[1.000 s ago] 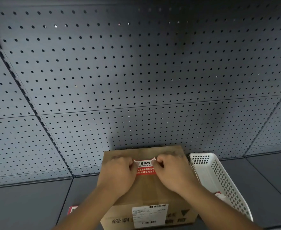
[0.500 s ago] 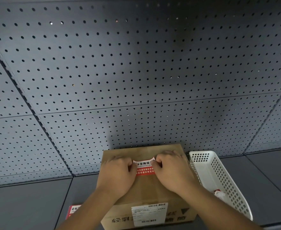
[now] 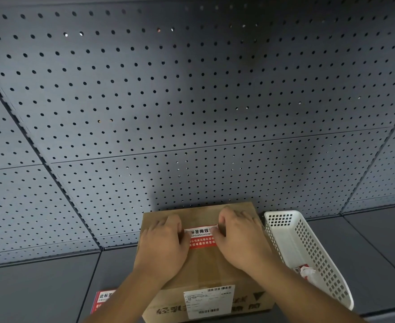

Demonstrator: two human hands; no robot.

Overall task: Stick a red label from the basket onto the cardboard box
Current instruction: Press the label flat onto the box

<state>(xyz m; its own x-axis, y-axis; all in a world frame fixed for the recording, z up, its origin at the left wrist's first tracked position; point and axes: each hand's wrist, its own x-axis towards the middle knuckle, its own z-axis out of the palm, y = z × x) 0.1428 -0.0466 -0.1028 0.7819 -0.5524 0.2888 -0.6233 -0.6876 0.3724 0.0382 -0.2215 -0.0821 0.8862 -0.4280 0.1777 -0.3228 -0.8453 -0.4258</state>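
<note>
A brown cardboard box (image 3: 205,269) stands on the dark shelf against the pegboard. Across its taped top lies a red and white label (image 3: 202,237) with Chinese print. My left hand (image 3: 162,248) covers the label's left end and my right hand (image 3: 243,238) covers its right end. On both hands the fingers are curled and the thumbs press at the label's edges. The label looks flat against the box top. To the right of the box stands a white perforated basket (image 3: 282,220), tilted, with red and white label scraps (image 3: 304,271) in its bottom.
A grey pegboard wall (image 3: 191,101) rises right behind the box. Another red label sheet (image 3: 104,299) lies on the shelf at the box's lower left. A white shipping label (image 3: 209,300) is stuck on the box's front face.
The label's raised upper corners have come down flat on the box top. Both hands stay at its ends, now slightly farther apart.
</note>
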